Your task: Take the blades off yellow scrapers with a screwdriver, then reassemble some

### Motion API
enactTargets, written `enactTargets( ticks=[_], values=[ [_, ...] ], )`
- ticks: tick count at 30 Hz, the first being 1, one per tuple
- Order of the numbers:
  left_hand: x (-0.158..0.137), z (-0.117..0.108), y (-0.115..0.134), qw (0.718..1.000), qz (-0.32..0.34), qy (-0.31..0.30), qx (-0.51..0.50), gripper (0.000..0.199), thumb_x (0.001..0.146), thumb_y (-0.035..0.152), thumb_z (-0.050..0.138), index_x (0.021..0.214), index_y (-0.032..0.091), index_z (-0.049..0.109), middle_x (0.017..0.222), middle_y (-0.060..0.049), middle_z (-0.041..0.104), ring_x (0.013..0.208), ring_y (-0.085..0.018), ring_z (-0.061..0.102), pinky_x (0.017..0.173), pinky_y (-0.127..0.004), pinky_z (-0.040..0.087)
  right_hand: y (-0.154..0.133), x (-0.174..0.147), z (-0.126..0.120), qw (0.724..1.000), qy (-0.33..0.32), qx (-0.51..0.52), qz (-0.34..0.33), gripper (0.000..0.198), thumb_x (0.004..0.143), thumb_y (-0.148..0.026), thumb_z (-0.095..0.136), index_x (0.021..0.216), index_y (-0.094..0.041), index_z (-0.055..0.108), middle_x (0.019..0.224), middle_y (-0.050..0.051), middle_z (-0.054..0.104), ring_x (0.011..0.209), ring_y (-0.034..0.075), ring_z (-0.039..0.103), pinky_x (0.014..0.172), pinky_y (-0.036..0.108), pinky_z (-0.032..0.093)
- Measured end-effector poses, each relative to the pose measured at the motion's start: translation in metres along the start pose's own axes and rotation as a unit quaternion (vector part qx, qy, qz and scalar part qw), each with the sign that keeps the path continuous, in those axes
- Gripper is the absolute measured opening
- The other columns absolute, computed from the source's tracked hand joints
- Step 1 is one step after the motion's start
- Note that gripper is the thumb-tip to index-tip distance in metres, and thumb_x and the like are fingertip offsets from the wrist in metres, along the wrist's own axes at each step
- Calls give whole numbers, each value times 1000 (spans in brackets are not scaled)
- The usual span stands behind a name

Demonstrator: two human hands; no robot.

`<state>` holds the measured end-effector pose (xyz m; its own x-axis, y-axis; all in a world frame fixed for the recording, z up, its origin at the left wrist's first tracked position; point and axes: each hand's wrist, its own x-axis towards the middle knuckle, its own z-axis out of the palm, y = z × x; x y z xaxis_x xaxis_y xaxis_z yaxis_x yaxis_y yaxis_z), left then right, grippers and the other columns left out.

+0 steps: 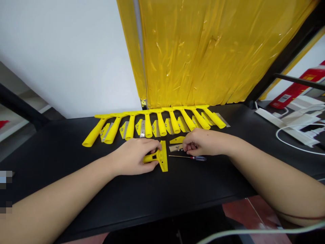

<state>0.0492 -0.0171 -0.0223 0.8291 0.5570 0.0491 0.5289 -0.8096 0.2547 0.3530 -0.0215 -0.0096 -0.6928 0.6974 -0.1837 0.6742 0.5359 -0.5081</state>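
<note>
Nearest to us, a pale cable [254,232] crosses the lower right, in front of the black bench [127,203]. On the bench we have our left hand [135,156] closed round a yellow scraper handle [164,160], its wide head turned to the right, past our fingertips. Just right of that head lies a screwdriver [199,158] with a clear, coloured handle. Beyond it we see a flat metal blade [174,148] with small screws on and beside it, and a yellow cover plate [177,140] just behind. Our right hand [196,142] is at the blade's right end, fingers curled inward; we cannot tell whether its grip has hold of anything. Farther back, we see a row of more yellow handles [160,125], with plates, blades and screws lying between them. Behind stand yellow plastic sheeting [208,51] and a white panel [76,51].
</note>
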Motion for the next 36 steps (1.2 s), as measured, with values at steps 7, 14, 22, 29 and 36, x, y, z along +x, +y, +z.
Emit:
enactTargets(
  ticks=[7, 14, 22, 29, 36],
  values=[
    [0, -1, 0, 1000, -4, -8, -19, 28, 86, 30, 66, 113, 23, 63, 90, 1, 67, 78, -19, 67, 68, -30, 48, 0, 0, -1, 1000, 14, -6, -11, 17, 82, -4, 66, 86, -17, 77, 74, 0, 71, 63, 12, 61, 62, 24, 44],
    [1, -1, -1, 1000, -11, -16, -15, 28, 86, 29, 64, 113, 23, 63, 92, 0, 67, 79, -19, 67, 70, -31, 49, 1, -1, -7, 998, 45, -43, -1, 20, 88, -14, 67, 101, -19, 81, 75, 0, 66, 63, 12, 55, 62, 26, 41],
    [0, 0, -2, 1000, -4, -12, -15, 28, 86, 27, 63, 114, 24, 64, 92, 0, 67, 82, -20, 68, 71, -31, 50, 5, 4, -4, 997, 44, -55, -13, 32, 88, -12, 64, 114, -21, 81, 82, 2, 69, 68, 14, 58, 65, 27, 41],
    [-1, -1, -2, 1000, -11, -22, -15, 28, 87, 28, 63, 115, 24, 63, 95, -1, 68, 84, -21, 68, 73, -32, 50, 2, 6, -1, 997, 46, -59, 32, 27, 87, -17, 66, 110, -19, 79, 75, 0, 67, 65, 14, 55, 62, 28, 39],
    [0, 0, -3, 1000, -2, -12, -20, 26, 88, 28, 64, 113, 24, 64, 99, -1, 70, 85, -20, 68, 73, -32, 50, -5, 3, 2, 993, 31, -39, 106, 15, 86, -22, 71, 100, -20, 75, 81, 1, 69, 66, 14, 56, 60, 28, 39]
  ],
)
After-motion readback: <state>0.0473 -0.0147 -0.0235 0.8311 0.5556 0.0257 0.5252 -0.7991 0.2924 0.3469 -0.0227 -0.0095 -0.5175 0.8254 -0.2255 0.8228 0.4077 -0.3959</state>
